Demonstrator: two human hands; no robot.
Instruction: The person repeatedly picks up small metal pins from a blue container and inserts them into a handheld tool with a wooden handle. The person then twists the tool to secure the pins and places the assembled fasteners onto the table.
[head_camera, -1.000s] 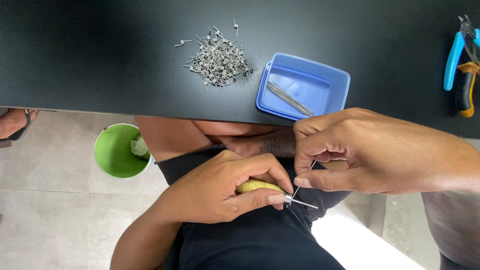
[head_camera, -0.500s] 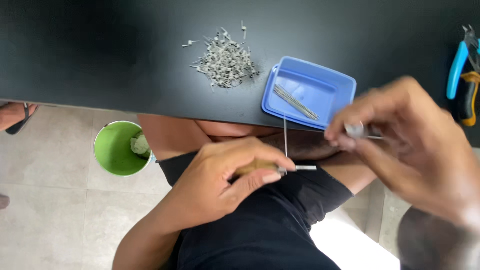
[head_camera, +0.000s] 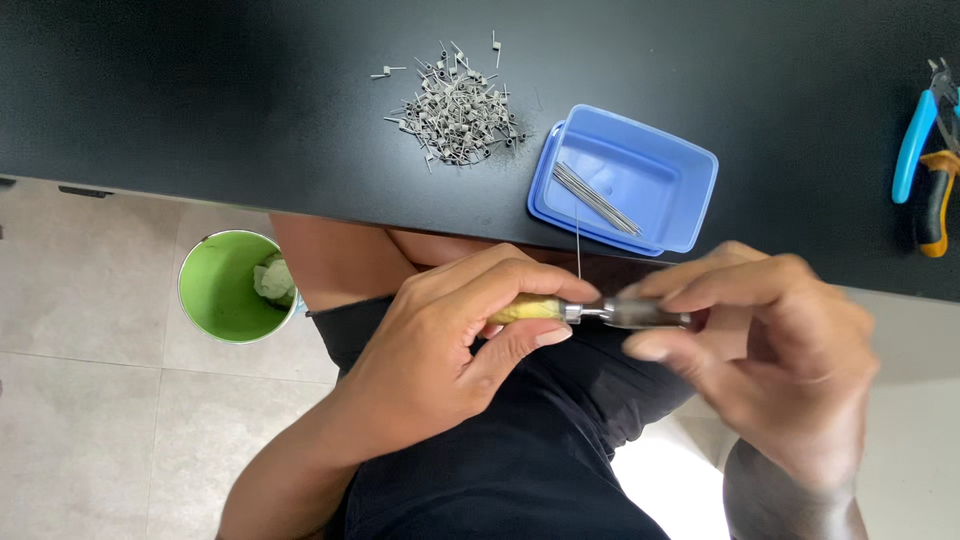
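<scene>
Your left hand (head_camera: 450, 350) is gripping the yellow-handled tool (head_camera: 530, 309) over your lap, while your right hand (head_camera: 770, 350) is pinching its metal tip, a thin wire (head_camera: 577, 240) rising toward 12 o'clock. The blue rectangular tray (head_camera: 690, 190) is sitting at 1 o'clock by the black table's (head_camera: 200, 100) near edge, the green bucket (head_camera: 215, 290) at 9 o'clock.

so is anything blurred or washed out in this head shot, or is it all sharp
Head view: the right hand is smeared by motion blur, while the left hand and the yellow-handled tool it grips are sharper; the pile of wire coils on the black table is crisp; light is soft and even, with the pale floor patch at bottom right nearly blown out.
</scene>
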